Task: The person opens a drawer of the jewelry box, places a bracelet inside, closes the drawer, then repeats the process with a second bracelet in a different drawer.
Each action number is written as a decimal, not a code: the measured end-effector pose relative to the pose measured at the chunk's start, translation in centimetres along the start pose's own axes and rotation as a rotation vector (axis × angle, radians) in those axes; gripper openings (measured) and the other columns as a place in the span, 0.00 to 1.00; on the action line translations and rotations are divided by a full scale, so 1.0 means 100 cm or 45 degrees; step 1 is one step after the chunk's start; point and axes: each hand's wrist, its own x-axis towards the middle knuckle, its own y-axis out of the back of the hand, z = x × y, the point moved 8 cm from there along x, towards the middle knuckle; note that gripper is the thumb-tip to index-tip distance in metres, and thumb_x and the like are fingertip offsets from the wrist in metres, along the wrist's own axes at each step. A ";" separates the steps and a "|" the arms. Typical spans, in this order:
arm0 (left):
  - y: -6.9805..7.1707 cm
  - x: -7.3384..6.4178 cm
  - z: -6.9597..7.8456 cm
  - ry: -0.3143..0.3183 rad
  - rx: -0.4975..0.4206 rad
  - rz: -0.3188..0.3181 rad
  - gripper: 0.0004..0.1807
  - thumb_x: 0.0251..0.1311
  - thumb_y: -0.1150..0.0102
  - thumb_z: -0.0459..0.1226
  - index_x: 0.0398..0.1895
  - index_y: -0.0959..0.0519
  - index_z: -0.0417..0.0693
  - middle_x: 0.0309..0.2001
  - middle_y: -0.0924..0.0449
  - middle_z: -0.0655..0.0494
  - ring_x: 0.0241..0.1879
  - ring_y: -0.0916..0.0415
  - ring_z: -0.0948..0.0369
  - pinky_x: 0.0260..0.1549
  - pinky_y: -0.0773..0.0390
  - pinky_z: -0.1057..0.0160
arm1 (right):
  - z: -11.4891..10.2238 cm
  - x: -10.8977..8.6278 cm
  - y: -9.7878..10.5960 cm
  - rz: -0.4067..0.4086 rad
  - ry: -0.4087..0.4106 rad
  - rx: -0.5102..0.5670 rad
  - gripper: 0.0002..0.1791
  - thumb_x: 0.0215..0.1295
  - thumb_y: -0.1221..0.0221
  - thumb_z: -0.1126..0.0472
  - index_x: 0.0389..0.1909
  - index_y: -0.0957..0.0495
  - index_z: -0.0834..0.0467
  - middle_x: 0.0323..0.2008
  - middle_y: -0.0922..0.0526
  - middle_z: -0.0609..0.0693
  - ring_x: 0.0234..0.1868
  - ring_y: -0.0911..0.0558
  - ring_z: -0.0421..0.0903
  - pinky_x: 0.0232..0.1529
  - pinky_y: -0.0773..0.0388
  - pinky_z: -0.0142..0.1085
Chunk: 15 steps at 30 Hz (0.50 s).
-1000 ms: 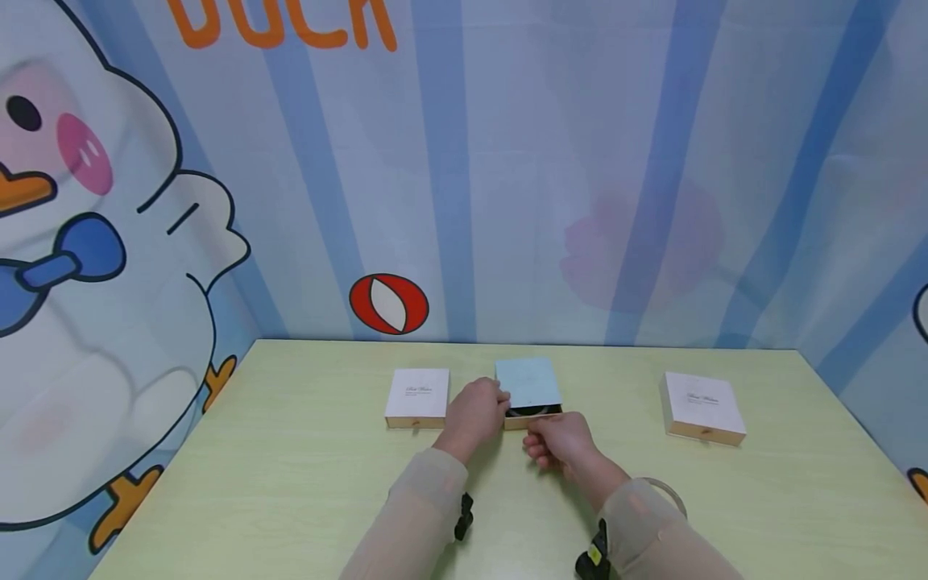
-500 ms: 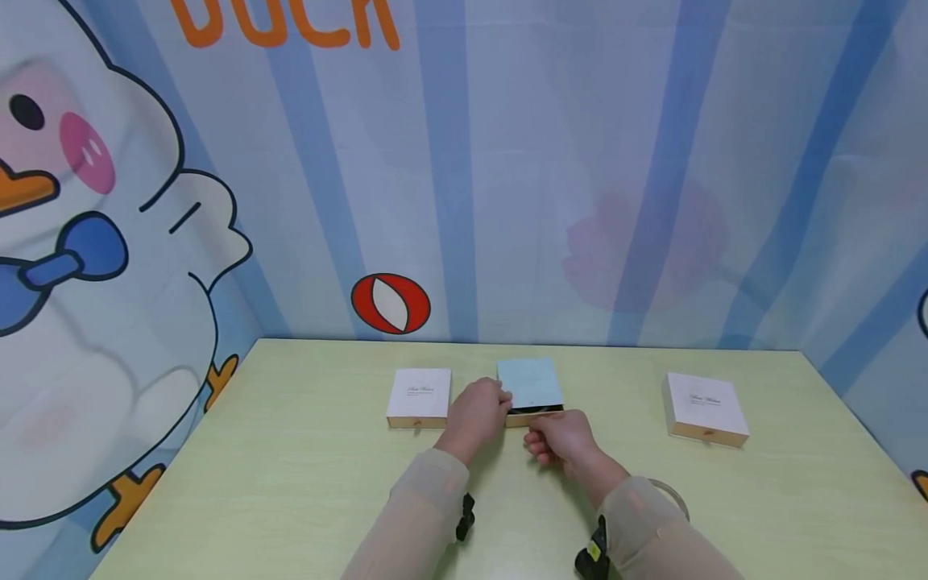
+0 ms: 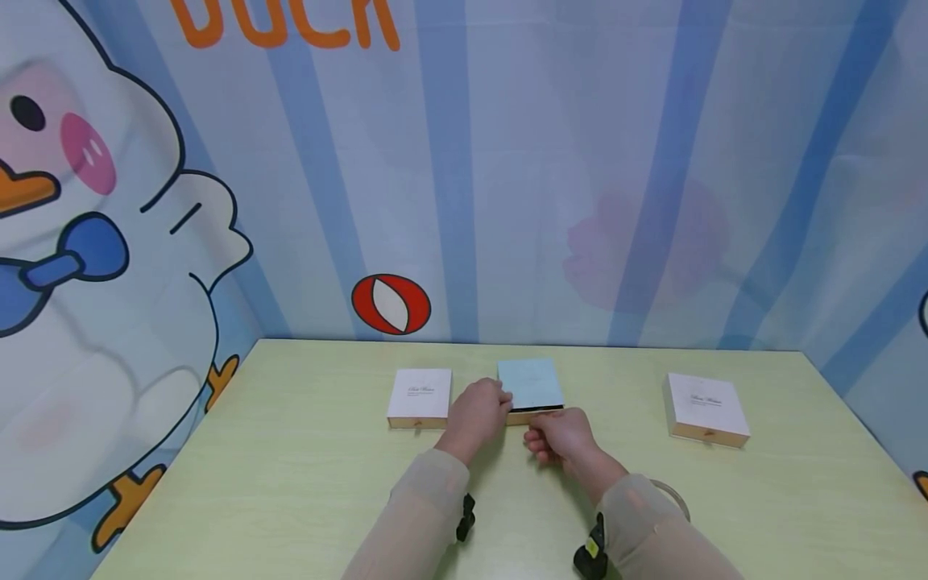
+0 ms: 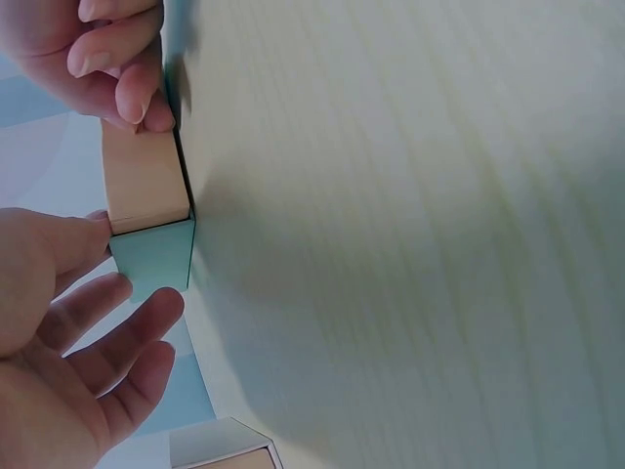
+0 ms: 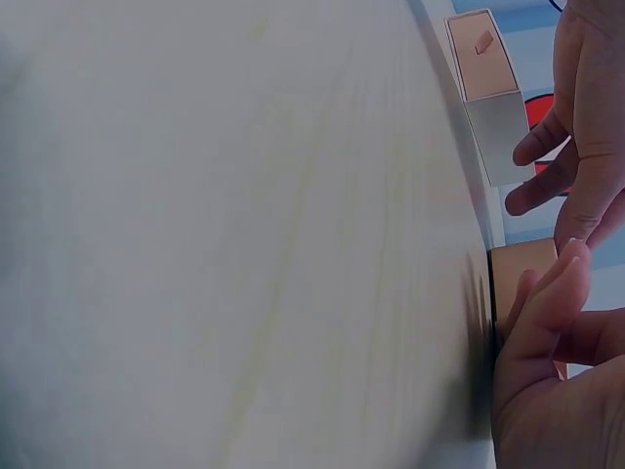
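Observation:
A light blue sleeve box (image 3: 531, 383) lies at the middle of the yellow-green table (image 3: 290, 483), and a thin dark gap shows above its tan drawer (image 3: 534, 416). My left hand (image 3: 478, 411) rests against the sleeve's left side with loose, fairly straight fingers (image 4: 117, 303) beside the blue sleeve (image 4: 156, 259). My right hand (image 3: 560, 439) has its fingertips (image 4: 137, 107) against the front of the drawer (image 4: 142, 181). In the right wrist view those fingers (image 5: 547, 303) press on the drawer front (image 5: 522, 269).
A white box (image 3: 420, 393) with a tan drawer and pull tab lies left of the blue one. A second white box (image 3: 706, 404) lies at the right. A clear ring-shaped thing (image 3: 670, 491) shows beside my right sleeve. A printed backdrop stands behind the table.
The drawer has slid back into the blue sleeve, so the dark opening with its contents has shrunk to a thin line. Both hands stay at the box.

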 end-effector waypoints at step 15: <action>-0.001 -0.001 0.000 0.003 0.011 -0.012 0.14 0.63 0.43 0.41 0.49 0.17 0.47 0.57 0.22 0.52 0.57 0.26 0.54 0.55 0.24 0.56 | -0.001 0.002 -0.001 0.015 -0.017 0.002 0.12 0.67 0.49 0.65 0.39 0.24 0.72 0.16 0.20 0.48 0.13 0.25 0.34 0.15 0.26 0.26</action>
